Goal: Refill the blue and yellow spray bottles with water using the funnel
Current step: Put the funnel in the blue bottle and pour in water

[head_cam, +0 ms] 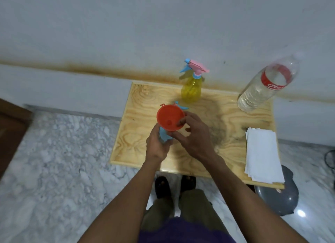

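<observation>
My left hand (157,146) grips the blue spray bottle (164,135) over the middle of the wooden table (145,104). An orange funnel (169,118) sits on the bottle's top and hides most of it. My right hand (194,137) pinches the funnel's rim from the right. Behind the funnel a blue spray head (181,106) lies on the table, partly hidden. The yellow spray bottle (191,89) stands upright at the back, with its pink and blue trigger head on. A clear water bottle (266,84) with a red label stands at the back right, without a visible cap.
A stack of white paper napkins (262,153) lies on the table's right side. A grey round object (279,197) sits on the marble floor under the table's right corner. The wall runs right behind the table. My feet (175,185) are at the table's front edge.
</observation>
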